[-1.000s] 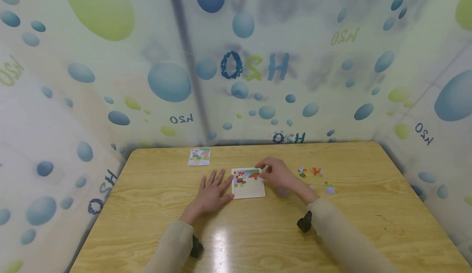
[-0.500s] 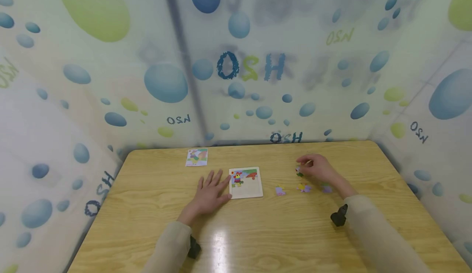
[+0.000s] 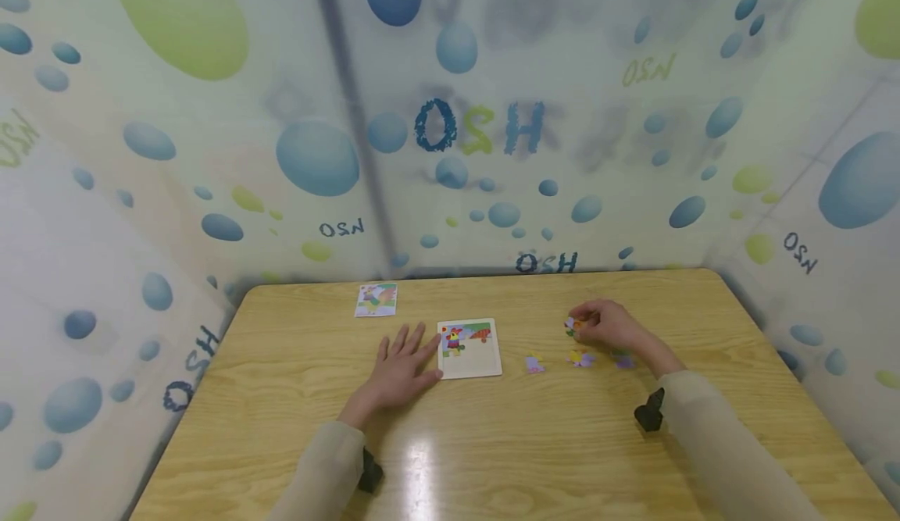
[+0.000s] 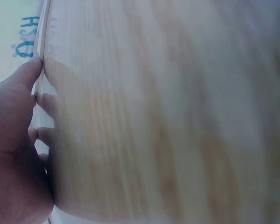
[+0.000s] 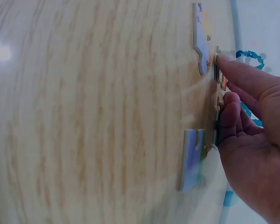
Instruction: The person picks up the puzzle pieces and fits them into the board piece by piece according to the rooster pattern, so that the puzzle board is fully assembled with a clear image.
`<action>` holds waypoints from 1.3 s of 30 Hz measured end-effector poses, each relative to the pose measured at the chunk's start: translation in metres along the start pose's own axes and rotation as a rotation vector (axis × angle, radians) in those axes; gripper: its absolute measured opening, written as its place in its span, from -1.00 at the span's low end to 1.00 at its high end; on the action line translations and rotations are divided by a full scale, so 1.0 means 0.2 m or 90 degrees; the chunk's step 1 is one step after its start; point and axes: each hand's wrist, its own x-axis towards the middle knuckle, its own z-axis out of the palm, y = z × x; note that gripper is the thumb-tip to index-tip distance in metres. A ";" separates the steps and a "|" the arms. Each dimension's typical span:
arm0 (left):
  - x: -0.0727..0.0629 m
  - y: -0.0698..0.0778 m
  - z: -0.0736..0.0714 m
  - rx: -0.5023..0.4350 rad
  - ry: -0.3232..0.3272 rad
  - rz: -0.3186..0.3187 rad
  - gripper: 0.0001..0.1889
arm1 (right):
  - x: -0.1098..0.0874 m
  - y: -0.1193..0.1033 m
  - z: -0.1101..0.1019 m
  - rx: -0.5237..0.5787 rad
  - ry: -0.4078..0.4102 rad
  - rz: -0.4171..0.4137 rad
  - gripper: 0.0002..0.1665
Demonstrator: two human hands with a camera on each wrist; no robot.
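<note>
A square puzzle board (image 3: 474, 365) with a pale frame holds a partly assembled picture of a bird along its top. My left hand (image 3: 403, 369) lies flat with fingers spread, its thumb and forefinger touching the board's left edge. In the left wrist view the left hand (image 4: 11, 140) shows edge-on against the tabletop. On the right, my right hand (image 3: 610, 327) has its thumb and curled fingers at a colourful puzzle piece (image 3: 570, 326), pinching it close over the table. The right wrist view shows the right hand (image 5: 266, 112) with thumb tip on that piece (image 5: 217, 74).
Loose puzzle pieces lie nearer the person: a purple-and-yellow one (image 3: 534, 364), a yellow-and-purple cluster (image 3: 580, 359) and a purple one (image 3: 623, 362) below the right hand. A picture card (image 3: 376, 301) lies at the back left of the wooden table (image 3: 492, 451). A patterned wall (image 3: 450, 216) stands behind.
My right hand has left the puzzle board and moved right to the loose pieces, then shifted slightly there. The left hand has stayed at the board's edge.
</note>
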 end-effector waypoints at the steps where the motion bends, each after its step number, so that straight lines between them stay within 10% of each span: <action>1: 0.00 -0.01 0.00 0.001 0.003 0.001 -0.30 | 0.00 0.00 0.00 -0.004 -0.002 0.000 -0.47; 39: 0.00 0.01 -0.01 0.011 -0.008 -0.006 -0.30 | 0.05 -0.20 0.06 0.039 0.041 -0.063 -0.80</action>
